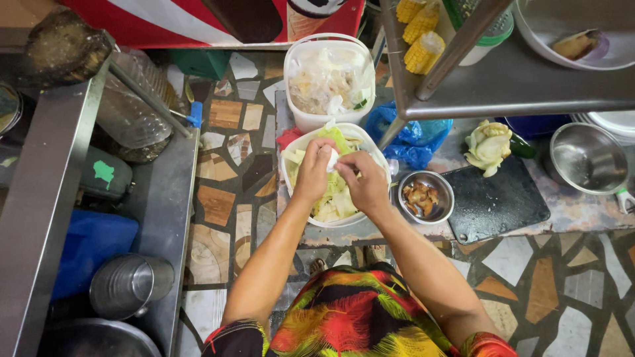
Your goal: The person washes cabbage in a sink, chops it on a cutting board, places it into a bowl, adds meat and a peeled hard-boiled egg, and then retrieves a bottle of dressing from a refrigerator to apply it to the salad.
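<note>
1. Both forearms reach fwd from the bright patterned dress [360, 317] over the white tub [301, 145] of cut cabbage.
2. Left hand [314, 168] and right hand [366, 180]: fingers curled shut on a small white piece [332, 158], pinched between them above the tub.
3. Risk: piece slips, lands on the tile floor [228, 198]; the tub sits near the slab edge.
4. Small steel bowl [423, 196] just beside the right hand; an elbow swing could knock it.

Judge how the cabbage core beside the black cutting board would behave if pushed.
The cabbage core looks lumpy and rounded, so it would probably wobble or roll, not slide. It seems dense and stiff. Loose outer leaf bits might break off.
</note>
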